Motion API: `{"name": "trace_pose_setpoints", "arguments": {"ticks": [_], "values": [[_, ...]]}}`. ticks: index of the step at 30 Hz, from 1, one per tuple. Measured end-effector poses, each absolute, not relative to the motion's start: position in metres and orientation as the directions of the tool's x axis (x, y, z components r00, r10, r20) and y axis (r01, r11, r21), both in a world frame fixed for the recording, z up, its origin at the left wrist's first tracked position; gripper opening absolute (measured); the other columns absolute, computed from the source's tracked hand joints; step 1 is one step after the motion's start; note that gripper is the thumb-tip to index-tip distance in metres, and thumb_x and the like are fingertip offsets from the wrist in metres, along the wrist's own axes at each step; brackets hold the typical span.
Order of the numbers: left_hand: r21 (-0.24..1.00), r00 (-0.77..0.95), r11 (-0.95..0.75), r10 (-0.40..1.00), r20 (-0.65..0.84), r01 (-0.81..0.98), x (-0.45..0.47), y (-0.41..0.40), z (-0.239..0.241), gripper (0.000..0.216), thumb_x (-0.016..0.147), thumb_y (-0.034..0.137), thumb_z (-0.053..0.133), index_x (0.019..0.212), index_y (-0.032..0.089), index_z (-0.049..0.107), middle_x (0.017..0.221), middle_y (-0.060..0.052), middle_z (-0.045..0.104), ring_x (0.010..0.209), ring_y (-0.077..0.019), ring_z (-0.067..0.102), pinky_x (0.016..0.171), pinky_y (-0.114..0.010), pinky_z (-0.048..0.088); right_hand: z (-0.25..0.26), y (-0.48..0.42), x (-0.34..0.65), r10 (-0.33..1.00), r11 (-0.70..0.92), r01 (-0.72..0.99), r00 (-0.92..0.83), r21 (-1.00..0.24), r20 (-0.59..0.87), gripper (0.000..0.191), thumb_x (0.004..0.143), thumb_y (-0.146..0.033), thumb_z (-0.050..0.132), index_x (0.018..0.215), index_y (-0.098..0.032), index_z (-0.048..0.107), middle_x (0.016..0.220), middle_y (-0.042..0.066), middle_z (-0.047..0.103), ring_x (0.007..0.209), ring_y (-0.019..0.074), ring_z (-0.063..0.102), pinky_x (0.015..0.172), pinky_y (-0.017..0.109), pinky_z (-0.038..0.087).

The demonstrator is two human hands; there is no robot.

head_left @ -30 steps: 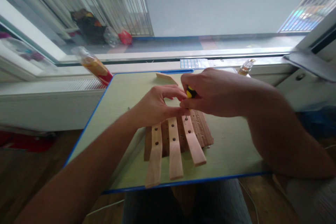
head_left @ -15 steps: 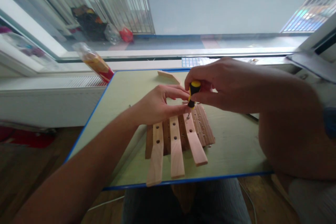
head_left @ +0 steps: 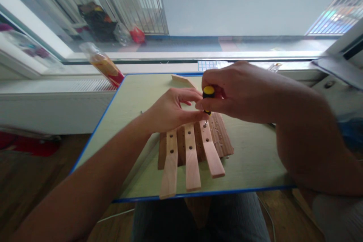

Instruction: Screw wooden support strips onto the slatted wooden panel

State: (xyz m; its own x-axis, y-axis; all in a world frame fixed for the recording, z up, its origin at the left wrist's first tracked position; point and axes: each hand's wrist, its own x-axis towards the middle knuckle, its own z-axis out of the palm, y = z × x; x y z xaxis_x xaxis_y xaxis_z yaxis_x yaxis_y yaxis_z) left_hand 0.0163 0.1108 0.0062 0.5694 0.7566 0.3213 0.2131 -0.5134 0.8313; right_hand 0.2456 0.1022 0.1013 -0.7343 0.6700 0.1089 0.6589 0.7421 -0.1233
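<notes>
A dark perforated wooden board point(head_left: 221, 138) lies on the green table point(head_left: 136, 98) with three pale wooden slats across it. The right slat point(head_left: 211, 151) has a screw point(head_left: 204, 123) at its far end. My right hand point(head_left: 235, 90) is closed round a small yellow-and-black screwdriver point(head_left: 208, 96), held upright with its tip on that screw. My left hand point(head_left: 170, 111) rests on the far ends of the left slat point(head_left: 169, 162) and the middle slat point(head_left: 191, 157), fingers curled, thumb and fingertips pinching beside the screw.
A spare wooden piece point(head_left: 181, 80) lies at the table's far edge. A snack packet point(head_left: 103, 64) leans at the far left corner by the window sill. A blue-edged table border point(head_left: 198, 193) runs just above my lap.
My right hand has turned on the screwdriver, the yellow cap now facing up. The left hand has stayed on the slats.
</notes>
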Motion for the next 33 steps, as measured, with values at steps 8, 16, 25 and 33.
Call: {"name": "trace_pose_setpoints", "arguments": {"ticks": [8, 16, 25, 33], "values": [[0.810, 0.586, -0.528, 0.751, 0.305, 0.256, 0.015, 0.109, 0.007, 0.022, 0.089, 0.039, 0.090, 0.102, 0.021, 0.090, 0.121, -0.010, 0.085, 0.103, -0.0240, 0.076, 0.100, -0.038, 0.058, 0.119, 0.094, 0.261, 0.629, 0.756, 0.563, -0.766, -0.335, 0.135, 0.026, 0.092, -0.019, 0.066, 0.109, -0.032, 0.082, 0.100, 0.001, 0.082, 0.077, 0.0210, 0.068, 0.068, 0.036, 0.049], [0.788, 0.613, -0.561, 0.723, 0.318, 0.253, 0.017, 0.107, 0.011, 0.023, 0.090, 0.042, 0.088, 0.103, 0.022, 0.088, 0.115, -0.008, 0.084, 0.103, -0.0230, 0.076, 0.100, -0.038, 0.058, 0.118, 0.095, 0.257, 0.690, 0.723, 0.670, -0.710, -0.170, 0.137, 0.018, 0.092, -0.030, 0.067, 0.105, -0.032, 0.079, 0.097, 0.004, 0.081, 0.076, 0.0249, 0.067, 0.064, 0.042, 0.047], [0.790, 0.558, -0.532, 0.772, 0.303, 0.306, 0.018, 0.108, 0.006, 0.027, 0.086, 0.043, 0.092, 0.099, 0.021, 0.086, 0.104, -0.006, 0.084, 0.097, -0.0209, 0.074, 0.089, -0.035, 0.054, 0.116, 0.098, 0.260, 0.705, 0.709, 0.690, -0.695, -0.148, 0.142, 0.010, 0.094, -0.036, 0.070, 0.091, -0.026, 0.072, 0.079, 0.002, 0.073, 0.064, 0.0198, 0.056, 0.061, 0.041, 0.039], [0.792, 0.572, -0.551, 0.750, 0.332, 0.264, 0.021, 0.107, 0.006, 0.025, 0.089, 0.041, 0.091, 0.105, 0.022, 0.089, 0.110, -0.008, 0.084, 0.101, -0.0227, 0.075, 0.094, -0.036, 0.058, 0.116, 0.094, 0.260, 0.742, 0.670, 0.717, -0.656, -0.193, 0.142, 0.015, 0.092, -0.042, 0.075, 0.088, -0.028, 0.070, 0.078, 0.000, 0.072, 0.063, 0.0186, 0.057, 0.055, 0.038, 0.039]]}}
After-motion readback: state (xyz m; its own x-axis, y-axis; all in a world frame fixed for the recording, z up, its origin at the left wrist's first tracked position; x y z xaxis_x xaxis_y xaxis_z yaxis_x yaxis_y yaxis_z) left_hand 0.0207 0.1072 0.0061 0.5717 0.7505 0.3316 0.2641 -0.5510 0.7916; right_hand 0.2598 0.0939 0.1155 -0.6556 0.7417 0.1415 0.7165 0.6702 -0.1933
